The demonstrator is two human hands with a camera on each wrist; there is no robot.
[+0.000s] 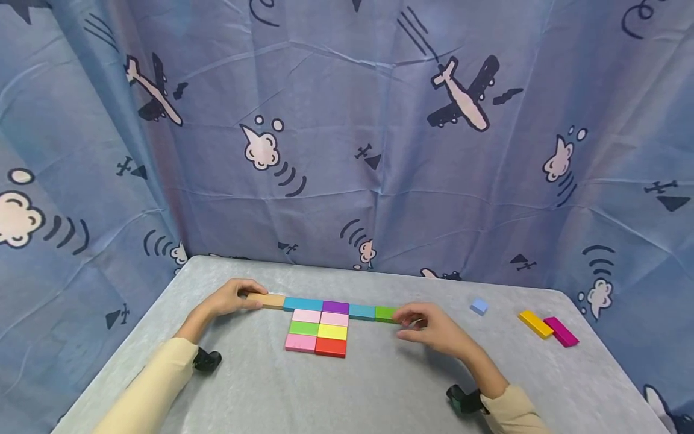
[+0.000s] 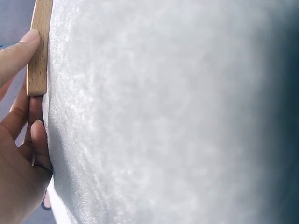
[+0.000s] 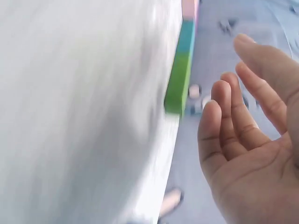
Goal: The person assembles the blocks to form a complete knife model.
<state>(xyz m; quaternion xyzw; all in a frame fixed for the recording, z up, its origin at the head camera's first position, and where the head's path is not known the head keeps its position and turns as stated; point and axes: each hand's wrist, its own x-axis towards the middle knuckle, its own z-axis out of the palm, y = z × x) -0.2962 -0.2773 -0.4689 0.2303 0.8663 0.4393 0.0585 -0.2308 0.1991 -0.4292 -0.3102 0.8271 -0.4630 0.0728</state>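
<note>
At the left end of a row of flat blocks, my left hand (image 1: 238, 296) pinches a plain wooden block (image 1: 273, 301), thumb on its near side. In the left wrist view that thumb (image 2: 32, 36) presses the block's grained face. The row runs on through a blue block (image 1: 302, 304), a purple block (image 1: 335, 307), another blue block (image 1: 361, 311) and a green block (image 1: 385, 314). My right hand (image 1: 434, 328) hovers by the green block's outer end. Its fingers are apart and loosely bent in the right wrist view, nothing between them.
Under the row lie pink blocks (image 1: 306, 315), a light green block (image 1: 303, 328), a yellow block (image 1: 332, 331) and a red block (image 1: 330, 347), side by side. To the right are a small blue block (image 1: 479, 306), an orange-yellow block (image 1: 535, 324) and a magenta block (image 1: 561, 331). A patterned curtain hangs behind the table.
</note>
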